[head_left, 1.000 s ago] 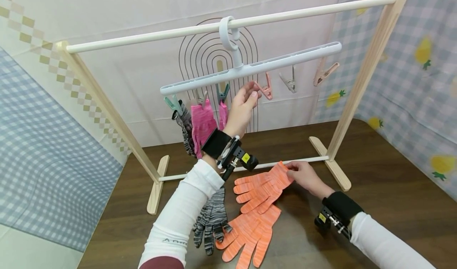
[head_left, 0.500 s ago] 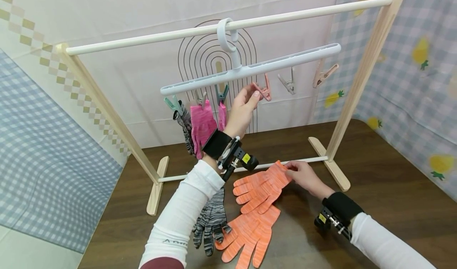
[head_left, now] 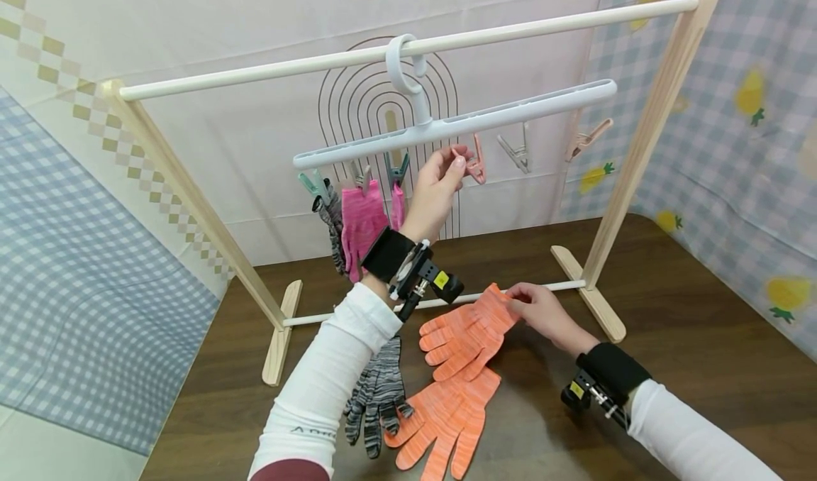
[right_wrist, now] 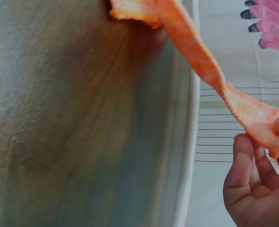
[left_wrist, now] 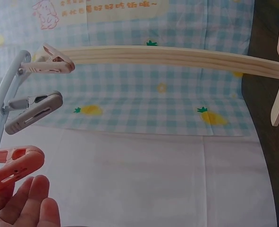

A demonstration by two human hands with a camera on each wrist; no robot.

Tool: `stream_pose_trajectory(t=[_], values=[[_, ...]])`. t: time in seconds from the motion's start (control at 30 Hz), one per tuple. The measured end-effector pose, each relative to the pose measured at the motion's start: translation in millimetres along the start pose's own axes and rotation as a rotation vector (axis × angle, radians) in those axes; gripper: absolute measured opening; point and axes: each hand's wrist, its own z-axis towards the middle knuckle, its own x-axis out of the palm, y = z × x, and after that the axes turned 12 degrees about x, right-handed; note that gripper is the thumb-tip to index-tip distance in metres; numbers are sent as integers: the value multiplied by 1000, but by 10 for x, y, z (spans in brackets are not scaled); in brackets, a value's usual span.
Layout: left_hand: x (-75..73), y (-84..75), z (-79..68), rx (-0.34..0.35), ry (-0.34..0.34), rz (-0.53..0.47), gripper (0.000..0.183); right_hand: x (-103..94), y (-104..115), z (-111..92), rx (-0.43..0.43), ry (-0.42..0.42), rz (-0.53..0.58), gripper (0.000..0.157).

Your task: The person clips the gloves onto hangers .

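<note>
In the head view my left hand [head_left: 437, 189] pinches the handle of a pink clothespin [head_left: 476, 160] that hangs under the white hanger [head_left: 520, 114]. The left wrist view has this clothespin [left_wrist: 20, 165] at lower left, against the thumb and fingers. Down at the table, my right hand [head_left: 547, 316] pinches the cuff of an orange knit glove [head_left: 469, 333] between thumb and fingers. In the right wrist view the glove [right_wrist: 196, 47] slants away from the fingertips, its cuff edge raised. A second orange glove [head_left: 447, 417] lies flat just in front, partly under the first.
The hanger hooks over a wooden rack's white rail [head_left: 255, 73]. A grey clothespin [head_left: 518, 149] and a pale pink one [head_left: 588, 139] hang to the right. A pink glove [head_left: 362, 225] and a grey striped one [head_left: 330, 229] hang clipped at left. Another grey striped glove [head_left: 376, 396] lies on the table.
The left fingers have come further over the pink clothespin's handle, and the hanger has shifted slightly right. The right hand has raised the orange cuff a little.
</note>
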Motion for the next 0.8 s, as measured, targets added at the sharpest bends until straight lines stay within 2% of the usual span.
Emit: stream_pose_trajectory(t=[0.3, 0.63, 0.8], values=[[5, 14, 1, 10, 3, -35, 31, -28, 163, -40, -83, -25, 1, 16], [-6, -11, -15, -27, -7, -277, 22, -22, 335, -118, -160, -13, 12, 15], [-15, -18, -3, -21, -11, -319, 16, -45, 437, -148, -184, -18, -2, 17]])
